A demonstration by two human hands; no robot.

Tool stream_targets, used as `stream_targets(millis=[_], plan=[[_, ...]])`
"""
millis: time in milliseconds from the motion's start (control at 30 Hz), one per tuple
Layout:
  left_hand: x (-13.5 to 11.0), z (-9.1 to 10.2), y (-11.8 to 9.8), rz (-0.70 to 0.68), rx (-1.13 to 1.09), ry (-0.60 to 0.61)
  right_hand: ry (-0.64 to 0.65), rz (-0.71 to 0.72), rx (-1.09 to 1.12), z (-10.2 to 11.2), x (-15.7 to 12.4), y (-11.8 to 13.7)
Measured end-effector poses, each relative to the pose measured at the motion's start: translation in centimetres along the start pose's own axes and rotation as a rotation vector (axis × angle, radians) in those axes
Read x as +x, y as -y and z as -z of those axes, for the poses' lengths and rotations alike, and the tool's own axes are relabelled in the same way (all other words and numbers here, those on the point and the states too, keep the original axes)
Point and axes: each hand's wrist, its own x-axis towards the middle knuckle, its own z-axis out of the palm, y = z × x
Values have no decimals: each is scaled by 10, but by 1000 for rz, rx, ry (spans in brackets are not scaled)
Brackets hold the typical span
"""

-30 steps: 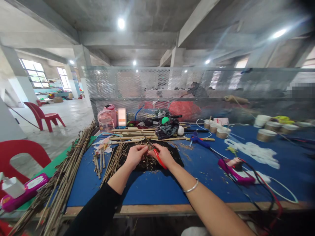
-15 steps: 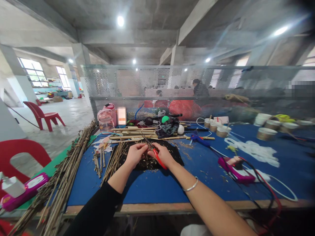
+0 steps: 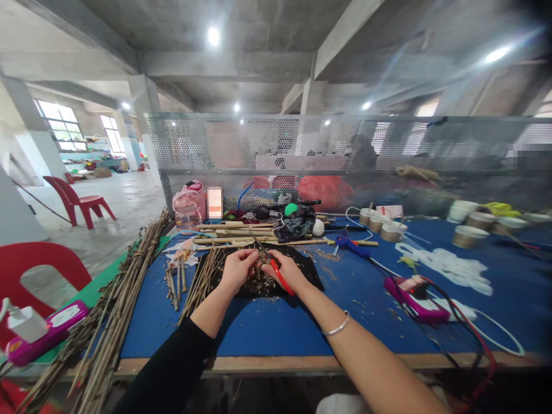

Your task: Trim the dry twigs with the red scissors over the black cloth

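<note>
My right hand is closed around a pair of scissors with red handles, their dark blades pointing up and away from me. Close on its left, my left hand is pinched, fingertips together near the blades; what it holds is too small to make out. Beneath both hands lies a black cloth strewn with brown plant scraps. Thin dry sticks rest against the cloth's left side. Several short cut stalks lie further left.
A long bundle of dry stalks runs along the table's left edge. Behind the cloth are bamboo poles. To the right are a blue glue gun, a purple power strip with cables, and paper cups. A perforated metal screen stands at the back.
Both hands stay nearly in place, with the scissors still in the right one. The whole view has shifted very slightly. Beyond the screen, a blurred person has moved to the right.
</note>
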Motion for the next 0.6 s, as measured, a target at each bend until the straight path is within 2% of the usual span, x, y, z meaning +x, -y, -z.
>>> stream_targets(millis=[133,267,600], plan=[[-2,0,-2,-11,30,9,32,14,-52,1,-1,2],[-1,0,-1,-14,52,37,42,24,9,1,-1,5],[2,3,2,-27,103,72,-13,-8,67,4,0,6]])
